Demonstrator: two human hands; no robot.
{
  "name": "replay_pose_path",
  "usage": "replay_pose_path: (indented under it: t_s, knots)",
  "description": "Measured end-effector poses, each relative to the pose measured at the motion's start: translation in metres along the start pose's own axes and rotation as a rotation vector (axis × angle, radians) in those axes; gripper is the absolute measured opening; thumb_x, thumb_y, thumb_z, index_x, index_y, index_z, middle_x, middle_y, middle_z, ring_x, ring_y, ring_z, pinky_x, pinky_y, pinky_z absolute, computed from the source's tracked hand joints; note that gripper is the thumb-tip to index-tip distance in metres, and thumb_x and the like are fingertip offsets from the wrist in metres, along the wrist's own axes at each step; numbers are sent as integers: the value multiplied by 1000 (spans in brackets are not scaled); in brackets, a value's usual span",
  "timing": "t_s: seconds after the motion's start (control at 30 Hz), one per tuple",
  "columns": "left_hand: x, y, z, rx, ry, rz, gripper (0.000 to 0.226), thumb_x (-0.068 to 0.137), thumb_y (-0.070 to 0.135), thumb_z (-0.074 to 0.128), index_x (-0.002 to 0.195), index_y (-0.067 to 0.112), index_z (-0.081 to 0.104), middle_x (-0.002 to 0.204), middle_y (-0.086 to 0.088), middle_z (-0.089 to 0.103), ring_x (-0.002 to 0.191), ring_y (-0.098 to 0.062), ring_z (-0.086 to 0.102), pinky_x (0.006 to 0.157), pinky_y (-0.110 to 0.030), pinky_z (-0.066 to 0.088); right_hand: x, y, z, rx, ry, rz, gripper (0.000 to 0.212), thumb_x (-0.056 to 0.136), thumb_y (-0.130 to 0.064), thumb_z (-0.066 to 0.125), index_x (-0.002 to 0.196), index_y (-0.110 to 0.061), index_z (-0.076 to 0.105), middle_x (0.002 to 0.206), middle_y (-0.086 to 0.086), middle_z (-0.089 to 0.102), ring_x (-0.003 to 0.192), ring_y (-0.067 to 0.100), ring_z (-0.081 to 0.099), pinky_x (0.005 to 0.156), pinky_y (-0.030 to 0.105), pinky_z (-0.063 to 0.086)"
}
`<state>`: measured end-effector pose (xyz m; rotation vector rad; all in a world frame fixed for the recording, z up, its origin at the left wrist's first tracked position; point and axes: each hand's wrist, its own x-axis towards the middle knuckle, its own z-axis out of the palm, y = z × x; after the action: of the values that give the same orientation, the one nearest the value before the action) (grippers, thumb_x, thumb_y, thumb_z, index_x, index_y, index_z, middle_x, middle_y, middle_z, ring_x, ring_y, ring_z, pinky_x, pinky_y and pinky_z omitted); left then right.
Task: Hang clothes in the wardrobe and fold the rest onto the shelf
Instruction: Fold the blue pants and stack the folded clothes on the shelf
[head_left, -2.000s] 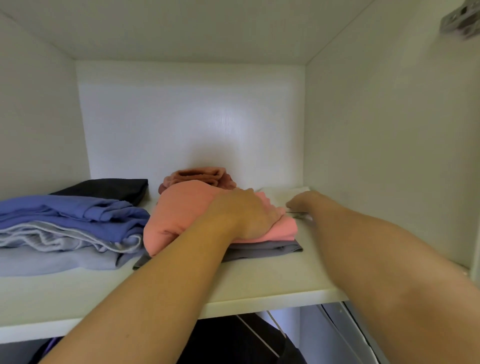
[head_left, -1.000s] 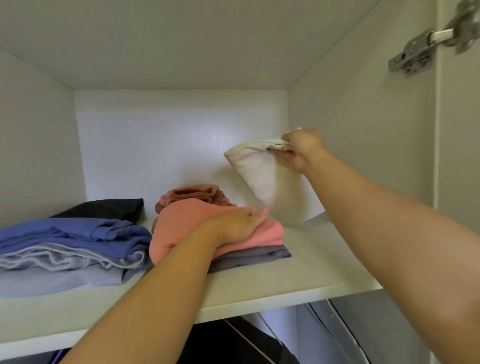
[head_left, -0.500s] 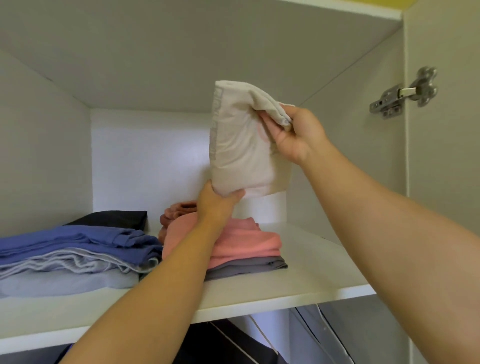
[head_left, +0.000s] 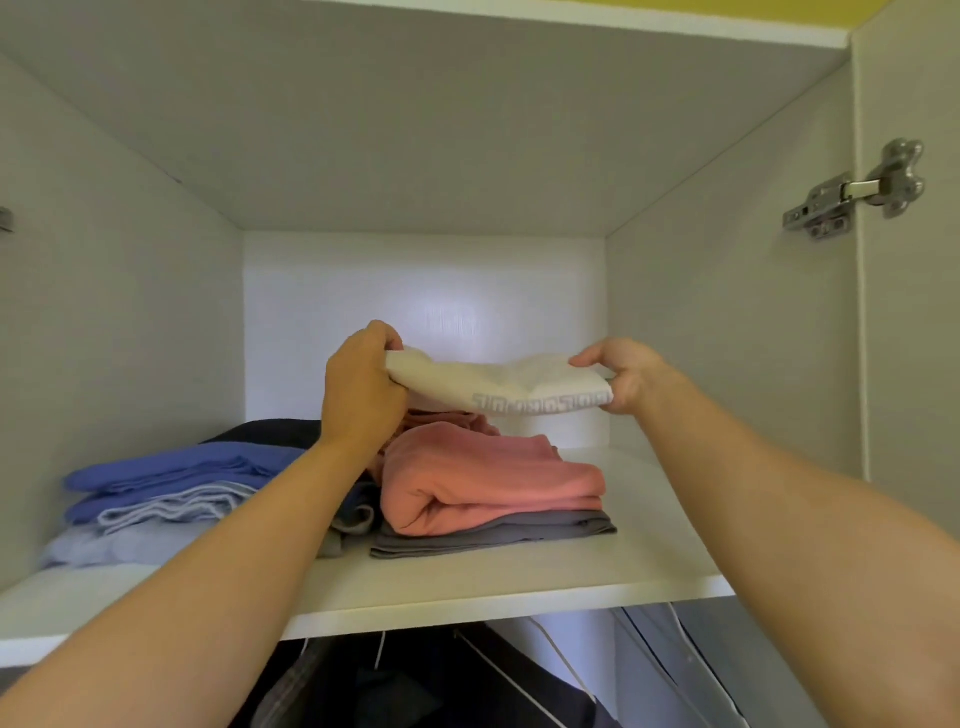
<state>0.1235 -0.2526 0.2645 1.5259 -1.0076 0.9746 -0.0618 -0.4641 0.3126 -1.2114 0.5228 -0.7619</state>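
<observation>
A folded cream garment (head_left: 498, 387) with a grey patterned band is held flat in the air above the pink stack. My left hand (head_left: 361, 387) grips its left end and my right hand (head_left: 621, 376) pinches its right corner. Below it a folded pink garment (head_left: 493, 483) lies on a grey one (head_left: 493, 535) on the white shelf (head_left: 519, 577). A darker pink item (head_left: 447, 418) sits behind, mostly hidden.
A stack of blue and light grey clothes (head_left: 171, 493) fills the shelf's left side, with a black garment (head_left: 270, 431) behind it. Dark clothes on hangers (head_left: 415, 680) hang below the shelf. A metal door hinge (head_left: 852, 192) is at the upper right.
My right hand lifted the cream garment from the shelf's right corner. My left hand left the pink stack and took its other end; the garment now lies horizontal above the stack.
</observation>
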Motion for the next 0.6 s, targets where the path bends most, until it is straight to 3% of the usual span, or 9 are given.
replay_pose_path:
  t_s: [0.07,0.2,0.27,0.37,0.47,0.6]
  knots:
    - [-8,-2,-8,70,-13,34,35,72,-17,50,95,7,61,89,-8,62,80,-22,54,60,-26,34,13,11,2,-66,23,27,54,88,17,50,140,3,42,109,24,61,80,39,69,47,53,58]
    - [-29,-12,-18,211,-109,113,53,70,-16,62,119,3,69,110,-19,65,99,-36,62,85,-37,48,20,28,2,-147,59,12,58,90,18,47,142,-8,45,105,20,59,81,38,66,66,52,59]
    - [-43,-24,-19,240,-227,134,57,71,-16,66,124,5,70,124,-23,61,115,-41,61,100,-42,47,23,39,0,-170,36,-18,63,91,20,43,147,-10,44,127,23,57,91,36,63,76,47,55]
    - [-62,-37,-17,321,-379,247,58,65,-17,74,120,3,72,124,-27,62,111,-48,64,95,-52,50,32,53,-7,-157,23,-33,73,89,23,39,152,-15,42,144,23,49,105,35,59,80,43,54]
    - [-64,-39,-18,358,-400,329,59,64,-18,76,119,2,72,119,-26,65,109,-49,66,89,-59,53,36,58,-11,-113,11,-46,65,89,23,42,140,-16,53,134,20,57,107,35,60,70,40,54]
    - [-44,-22,-19,298,-320,247,57,73,-17,69,126,4,69,129,-25,61,122,-45,59,102,-47,45,42,46,-10,-54,-11,-99,48,88,23,43,107,-16,63,129,17,60,98,31,64,74,40,55]
